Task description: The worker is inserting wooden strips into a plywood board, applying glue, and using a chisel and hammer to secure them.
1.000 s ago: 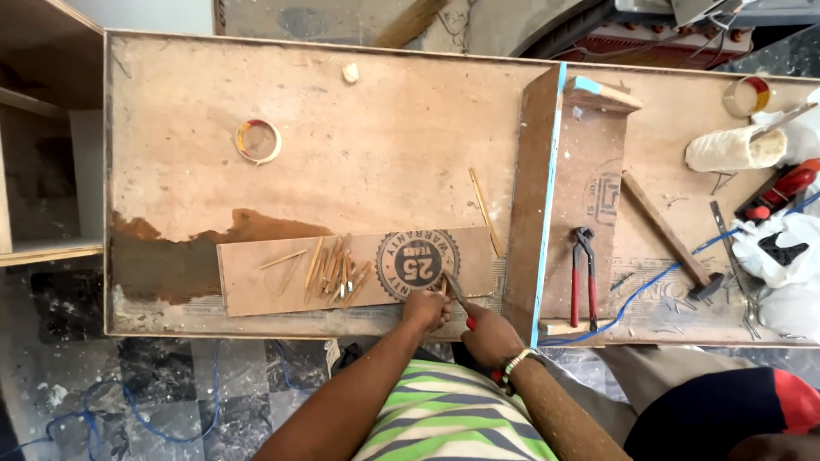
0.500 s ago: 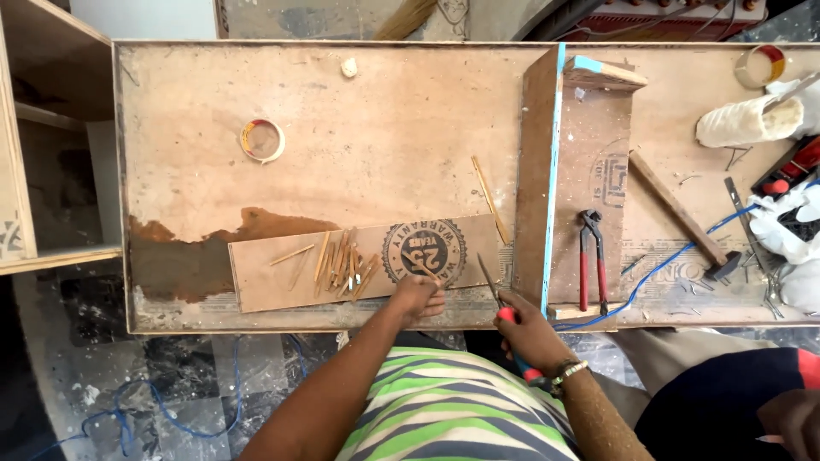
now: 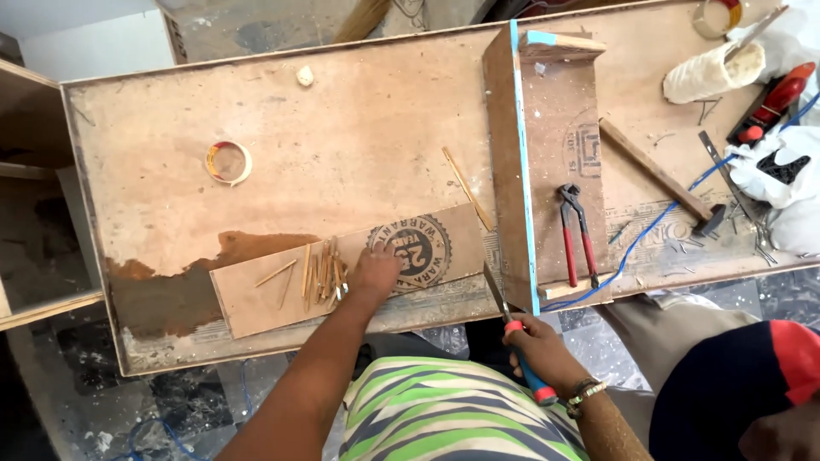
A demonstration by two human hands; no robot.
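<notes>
On the table (image 3: 359, 137), our left hand (image 3: 376, 271) lies flat and spread on a small board (image 3: 282, 299), beside a pile of thin wood sticks (image 3: 323, 275). Many sticks are already cut. Our right hand (image 3: 538, 346) is closed tight around a chisel (image 3: 512, 329), blade pointing up at the table's near edge.

We've got a small plywood piece (image 3: 342, 273) lying on the big board (image 3: 342, 145), near its front edge, with a bunch of wood slivers (image 3: 318, 275) on top of it. Tape roll (image 3: 228, 162) sits behind and to the left. To the right stands a box frame (image 3: 547, 162) with pincers (image 3: 576, 235) lying on it; a hammer (image 3: 662, 181) lies right of that.
</notes>
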